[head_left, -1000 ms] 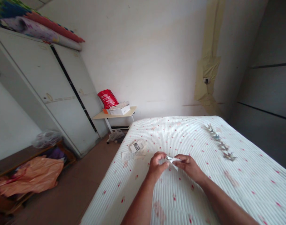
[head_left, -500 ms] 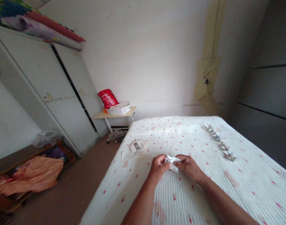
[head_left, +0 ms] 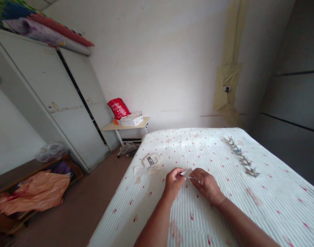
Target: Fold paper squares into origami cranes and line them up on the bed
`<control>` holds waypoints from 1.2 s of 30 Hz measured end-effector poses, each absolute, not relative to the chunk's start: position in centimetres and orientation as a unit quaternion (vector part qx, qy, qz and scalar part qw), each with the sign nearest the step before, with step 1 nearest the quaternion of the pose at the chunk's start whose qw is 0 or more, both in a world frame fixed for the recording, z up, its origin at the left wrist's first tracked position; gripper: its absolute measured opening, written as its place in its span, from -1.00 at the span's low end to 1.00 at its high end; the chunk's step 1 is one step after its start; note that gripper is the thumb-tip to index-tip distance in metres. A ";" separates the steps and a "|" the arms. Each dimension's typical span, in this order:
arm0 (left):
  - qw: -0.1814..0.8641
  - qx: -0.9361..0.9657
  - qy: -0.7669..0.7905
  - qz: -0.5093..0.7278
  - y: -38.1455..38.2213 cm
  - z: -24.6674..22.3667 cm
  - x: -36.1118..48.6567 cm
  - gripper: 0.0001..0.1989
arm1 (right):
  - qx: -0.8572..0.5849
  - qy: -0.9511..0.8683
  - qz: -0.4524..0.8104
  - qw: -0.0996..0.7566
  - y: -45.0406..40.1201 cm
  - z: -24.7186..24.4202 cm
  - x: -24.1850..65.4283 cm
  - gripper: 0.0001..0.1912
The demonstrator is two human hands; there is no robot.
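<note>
A small folded piece of printed paper (head_left: 187, 172) is held between both hands above the bed. My left hand (head_left: 173, 181) pinches its left side with thumb and fingers. My right hand (head_left: 204, 183) is closed on the right side, its fingers curled over and hiding part of the paper. Left of the hands, several flat printed paper pieces (head_left: 151, 161) lie on the white quilted bed cover (head_left: 177, 147). A row of several small folded paper figures (head_left: 240, 156) runs diagonally along the right part of the bed.
Beyond the bed's left corner, a small table (head_left: 109, 127) bears a red bag (head_left: 118, 108) and a white box (head_left: 133, 120). Grey cabinets (head_left: 69, 103) stand at the left, near an orange plastic bag (head_left: 36, 192). A wall socket (head_left: 226, 89) is behind the bed.
The paper between the hands has been turned and now looks narrower. My right hand has rolled over it, its fingers more curled. My left hand has barely moved.
</note>
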State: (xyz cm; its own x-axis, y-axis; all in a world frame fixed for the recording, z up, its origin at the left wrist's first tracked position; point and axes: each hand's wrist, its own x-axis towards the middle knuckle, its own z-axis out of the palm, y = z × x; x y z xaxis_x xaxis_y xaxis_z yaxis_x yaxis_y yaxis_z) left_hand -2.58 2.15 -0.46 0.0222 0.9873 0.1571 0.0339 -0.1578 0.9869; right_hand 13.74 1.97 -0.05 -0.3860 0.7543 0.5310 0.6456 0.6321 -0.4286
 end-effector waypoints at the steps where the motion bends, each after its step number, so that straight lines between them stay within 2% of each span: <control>1: 0.458 0.549 0.460 0.526 2.1 -0.4 -2.5 -0.77 | -0.422 -0.831 0.069 0.356 2.0 -0.2 13.7 -0.85; 13: 0.465 0.541 0.449 0.538 2.2 -0.4 -2.4 -0.76 | -0.410 -0.839 0.049 0.354 2.2 -0.5 13.8 -0.83; 25: 0.515 0.482 0.426 0.566 1.9 0.0 -2.6 -0.74 | -0.407 -0.844 -0.080 0.340 1.6 0.3 13.1 -0.75; 36: 0.499 0.492 0.421 0.575 1.8 0.0 -2.6 -0.75 | -0.431 -0.833 -0.065 0.341 1.6 0.1 13.1 -0.77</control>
